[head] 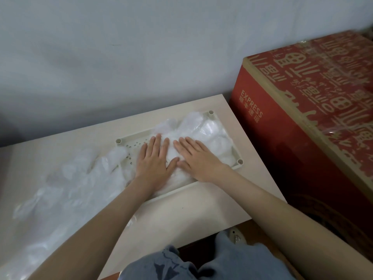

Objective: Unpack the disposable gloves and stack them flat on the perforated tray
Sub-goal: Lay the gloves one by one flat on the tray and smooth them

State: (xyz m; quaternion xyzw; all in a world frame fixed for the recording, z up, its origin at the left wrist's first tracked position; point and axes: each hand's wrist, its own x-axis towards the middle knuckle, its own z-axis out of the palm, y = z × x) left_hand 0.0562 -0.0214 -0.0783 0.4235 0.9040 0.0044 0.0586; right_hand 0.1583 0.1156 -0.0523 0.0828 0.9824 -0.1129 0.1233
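A cream perforated tray (132, 146) lies on the table near its far right corner. On it sits a stack of clear disposable gloves (207, 130), crinkled and whitish. My left hand (154, 161) and my right hand (196, 158) lie side by side on the stack, palms down with straight fingers, pressing it flat. More loose clear gloves (80, 178) spread over the table to the left of the tray, one overlapping the tray's left edge.
The pale table (201, 211) ends just right of the tray. A large red cardboard box (302, 122) marked EXPRESS stands against that edge. A grey wall runs behind. My knees in blue jeans (201, 263) sit below the table's front edge.
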